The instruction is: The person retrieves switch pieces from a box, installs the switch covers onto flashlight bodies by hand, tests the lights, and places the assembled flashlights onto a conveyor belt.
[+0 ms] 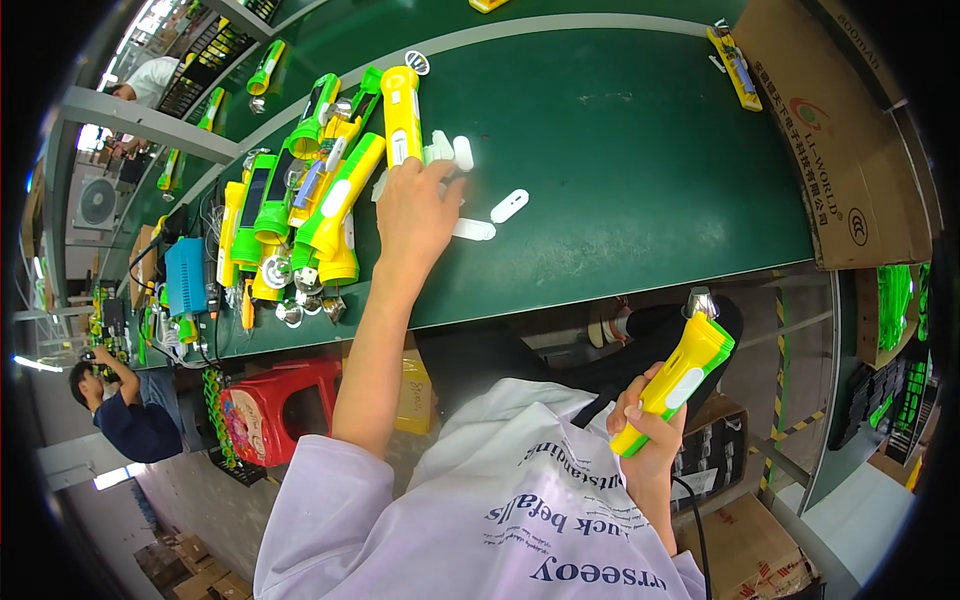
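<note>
In my right hand [652, 425], wrapped round its body, is a yellow-and-green flashlight [690, 365] held over my lap. It is tilted, with a white switch plate on its side and a shiny metal lamp cup at its upper end. My left hand [418, 215] reaches onto the green table with bent fingers. Its fingertips are at the tail of a yellow flashlight [402, 105] and beside a small heap of white oval plates [438, 148]; what they grip, if anything, is hidden. Two loose plates, one a white oval plate [510, 206], lie to the right of this hand.
Left of my hand, green and yellow flashlights [265, 205] are piled with loose metal lamp cups. A cardboard box [850, 130] stands at the table's right end, near an opened yellow flashlight body [735, 68]. A red stool [275, 410] is below; another person [140, 415] works at far left.
</note>
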Tool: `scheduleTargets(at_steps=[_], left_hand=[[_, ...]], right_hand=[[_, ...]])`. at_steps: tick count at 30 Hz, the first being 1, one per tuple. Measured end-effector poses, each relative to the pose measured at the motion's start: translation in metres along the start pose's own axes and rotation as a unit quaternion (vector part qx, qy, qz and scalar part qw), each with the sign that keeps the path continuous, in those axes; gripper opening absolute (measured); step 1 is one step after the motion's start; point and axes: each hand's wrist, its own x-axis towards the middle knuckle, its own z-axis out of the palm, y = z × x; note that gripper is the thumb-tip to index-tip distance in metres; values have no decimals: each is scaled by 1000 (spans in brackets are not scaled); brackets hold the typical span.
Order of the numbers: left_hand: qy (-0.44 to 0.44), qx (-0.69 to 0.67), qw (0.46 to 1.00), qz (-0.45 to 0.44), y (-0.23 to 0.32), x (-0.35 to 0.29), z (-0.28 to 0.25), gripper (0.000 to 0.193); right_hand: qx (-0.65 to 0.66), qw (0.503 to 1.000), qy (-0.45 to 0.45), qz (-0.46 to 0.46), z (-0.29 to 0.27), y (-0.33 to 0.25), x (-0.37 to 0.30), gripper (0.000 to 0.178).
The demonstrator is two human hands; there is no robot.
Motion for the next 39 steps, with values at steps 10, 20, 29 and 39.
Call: scheduleTargets(at_steps=[10, 20, 29, 39], left_hand=[[51, -106, 992, 51, 30, -16, 11, 25], [71, -83, 991, 81, 28, -2, 3, 36], [-37, 14, 996, -74, 39, -63, 8, 85], [-12, -93, 995, 43, 82, -41, 39, 75]], right_hand=[[-4, 1000, 8, 18, 0, 0, 6, 53], [-21, 1000, 0, 11, 1, 1, 5, 53], [-56, 998, 12, 12, -7, -4, 11, 51], [-68, 997, 1, 32, 2, 11, 12, 51]])
